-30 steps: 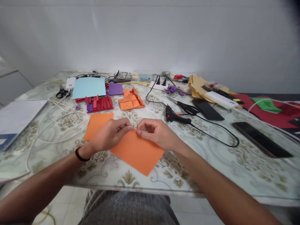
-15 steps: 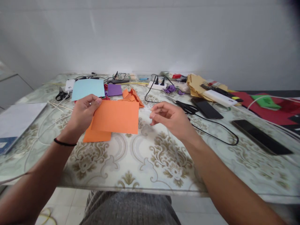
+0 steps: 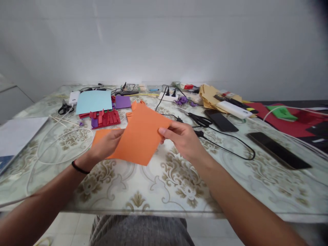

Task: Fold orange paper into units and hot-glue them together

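Observation:
An orange sheet point(image 3: 143, 133) hangs tilted above the table, its right corner pinched between the thumb and fingers of my right hand point(image 3: 179, 136). My left hand point(image 3: 107, 145) is at the sheet's left edge, fingertips partly hidden behind it, so its grip cannot be made out. Another orange piece point(image 3: 101, 135) lies under and behind my left hand. Folded orange paper point(image 3: 137, 105) sits just beyond the held sheet. To the left of that are folded red strips point(image 3: 109, 118), a light blue sheet point(image 3: 94, 101) and a purple square point(image 3: 122, 101).
Black scissors point(image 3: 200, 119), a black cable and two phones point(image 3: 221, 120) point(image 3: 279, 150) lie to the right. Behind stands a white power strip point(image 3: 168, 96). Yellow-brown paper point(image 3: 208, 97) and red sheets point(image 3: 266, 119) are at the right; a white cable point(image 3: 38, 160) loops at the left.
My right hand has taken hold of the orange sheet, which has turned and come closer. My left hand has moved lower and right, uncovering the red strips. The view has shifted slightly.

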Motion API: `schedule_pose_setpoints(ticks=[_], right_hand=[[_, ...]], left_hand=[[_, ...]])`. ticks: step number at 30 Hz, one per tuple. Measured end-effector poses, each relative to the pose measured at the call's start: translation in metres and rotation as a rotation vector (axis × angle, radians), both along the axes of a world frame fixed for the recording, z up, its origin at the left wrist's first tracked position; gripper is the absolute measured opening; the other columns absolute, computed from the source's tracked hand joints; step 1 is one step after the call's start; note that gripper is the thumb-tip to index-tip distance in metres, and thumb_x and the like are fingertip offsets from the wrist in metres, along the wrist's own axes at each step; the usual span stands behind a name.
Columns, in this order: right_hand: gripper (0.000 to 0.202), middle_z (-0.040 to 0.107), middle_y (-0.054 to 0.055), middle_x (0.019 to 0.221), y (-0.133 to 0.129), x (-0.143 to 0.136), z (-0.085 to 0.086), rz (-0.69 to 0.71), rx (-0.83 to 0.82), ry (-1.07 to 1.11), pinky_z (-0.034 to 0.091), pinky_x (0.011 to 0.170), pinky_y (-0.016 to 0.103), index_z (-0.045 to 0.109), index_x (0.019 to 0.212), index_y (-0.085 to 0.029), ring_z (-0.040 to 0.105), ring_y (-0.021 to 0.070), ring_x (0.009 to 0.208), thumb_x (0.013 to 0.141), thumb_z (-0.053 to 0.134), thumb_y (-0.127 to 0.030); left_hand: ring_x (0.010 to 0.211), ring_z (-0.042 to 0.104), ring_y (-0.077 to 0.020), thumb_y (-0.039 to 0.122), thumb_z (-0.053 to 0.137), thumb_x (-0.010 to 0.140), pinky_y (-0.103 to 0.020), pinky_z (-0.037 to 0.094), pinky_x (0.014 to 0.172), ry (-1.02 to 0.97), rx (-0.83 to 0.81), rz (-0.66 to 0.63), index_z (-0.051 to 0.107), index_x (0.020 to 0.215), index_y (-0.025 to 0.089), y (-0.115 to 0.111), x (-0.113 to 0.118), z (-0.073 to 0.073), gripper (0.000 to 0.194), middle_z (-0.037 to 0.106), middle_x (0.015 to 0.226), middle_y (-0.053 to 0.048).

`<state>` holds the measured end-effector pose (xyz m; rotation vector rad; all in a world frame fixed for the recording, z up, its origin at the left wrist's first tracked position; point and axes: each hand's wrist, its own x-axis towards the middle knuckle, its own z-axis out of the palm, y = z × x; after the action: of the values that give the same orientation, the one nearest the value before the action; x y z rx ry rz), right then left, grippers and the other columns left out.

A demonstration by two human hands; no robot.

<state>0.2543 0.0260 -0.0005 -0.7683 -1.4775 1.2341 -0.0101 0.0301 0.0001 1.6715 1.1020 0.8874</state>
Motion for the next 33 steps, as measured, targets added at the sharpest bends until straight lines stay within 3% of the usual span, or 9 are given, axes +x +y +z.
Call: schedule_pose_setpoints(ticks=[3,4,8,10,16,19,25,29,33], right_hand=[[0.032,0.066,0.001,0.077,0.0,-0.004,-0.001,-0.006,-0.112,0.007,0.049,0.064,0.027,0.073,0.077,-0.019,0.058,0.0138,0.068,0.085,0.079,-0.05],[0.033,0.066,0.001,0.077,-0.001,-0.005,-0.002,-0.001,-0.124,-0.011,0.049,0.065,0.027,0.073,0.076,-0.019,0.058,0.0138,0.069,0.084,0.079,-0.05],[0.034,0.064,0.0,0.075,-0.003,-0.008,-0.002,0.007,-0.127,-0.09,0.048,0.065,0.027,0.07,0.075,-0.018,0.057,0.014,0.069,0.086,0.076,-0.05],[0.034,0.063,0.0,0.073,-0.004,-0.009,-0.002,-0.006,-0.119,-0.121,0.047,0.065,0.027,0.068,0.074,-0.018,0.057,0.0136,0.068,0.087,0.074,-0.049],[0.03,0.061,-0.001,0.071,-0.001,-0.012,-0.005,-0.083,-0.12,-0.089,0.048,0.062,0.027,0.069,0.083,-0.018,0.056,0.0138,0.065,0.085,0.075,-0.047],[0.029,0.061,-0.001,0.071,0.0,-0.013,-0.006,-0.131,-0.11,-0.07,0.047,0.062,0.027,0.068,0.084,-0.019,0.056,0.0138,0.065,0.084,0.076,-0.046],[0.024,0.065,0.0,0.076,-0.005,-0.014,-0.003,-0.036,-0.021,-0.24,0.044,0.067,0.028,0.069,0.08,-0.018,0.056,0.0132,0.068,0.086,0.075,-0.041],[0.022,0.069,0.001,0.08,-0.008,-0.018,-0.004,-0.009,-0.024,-0.296,0.044,0.068,0.028,0.071,0.082,-0.019,0.058,0.0145,0.072,0.085,0.075,-0.04],[0.022,0.067,0.001,0.079,-0.01,-0.023,-0.008,0.071,-0.053,-0.358,0.044,0.068,0.028,0.071,0.082,-0.018,0.058,0.0149,0.072,0.085,0.075,-0.04]], left_hand=[[0.066,0.069,-0.0216,0.079,0.034,0.094,-0.035,0.06,0.065,-0.101,-0.116,-0.131,0.068,0.074,0.017,-0.001,-0.003,0.001,0.073,0.068,0.07,-0.008],[0.065,0.07,-0.0218,0.079,0.033,0.094,-0.035,0.061,0.063,-0.138,-0.133,-0.158,0.068,0.076,0.016,-0.002,-0.003,0.002,0.075,0.069,0.07,-0.009],[0.062,0.07,-0.017,0.059,0.073,0.086,-0.026,0.058,0.057,-0.111,-0.067,-0.103,0.07,0.08,0.014,-0.009,-0.001,0.007,0.046,0.07,0.072,-0.005],[0.058,0.068,-0.0152,0.049,0.079,0.084,-0.024,0.056,0.053,-0.055,-0.05,-0.069,0.071,0.082,0.013,-0.012,0.002,0.009,0.037,0.07,0.07,-0.003],[0.057,0.068,-0.0141,0.043,0.074,0.089,-0.022,0.056,0.051,-0.066,-0.021,-0.019,0.071,0.082,0.013,-0.014,0.005,0.01,0.03,0.069,0.069,-0.002],[0.059,0.068,-0.0144,0.042,0.074,0.088,-0.023,0.056,0.053,-0.05,-0.081,-0.075,0.071,0.085,0.014,-0.014,0.004,0.01,0.029,0.07,0.071,-0.003],[0.075,0.069,-0.013,0.037,0.083,0.081,-0.023,0.055,0.068,-0.099,-0.012,-0.004,0.067,0.117,0.021,-0.014,0.006,0.007,0.043,0.071,0.091,0.0],[0.067,0.059,-0.0113,0.037,0.08,0.082,-0.022,0.046,0.064,-0.027,-0.057,-0.104,0.067,0.104,0.016,-0.015,0.01,0.001,0.032,0.062,0.072,0.003],[0.06,0.045,-0.0097,0.04,0.07,0.091,-0.021,0.035,0.055,0.098,0.014,-0.18,0.067,0.1,0.016,-0.02,0.015,0.0,0.026,0.052,0.066,0.005]])
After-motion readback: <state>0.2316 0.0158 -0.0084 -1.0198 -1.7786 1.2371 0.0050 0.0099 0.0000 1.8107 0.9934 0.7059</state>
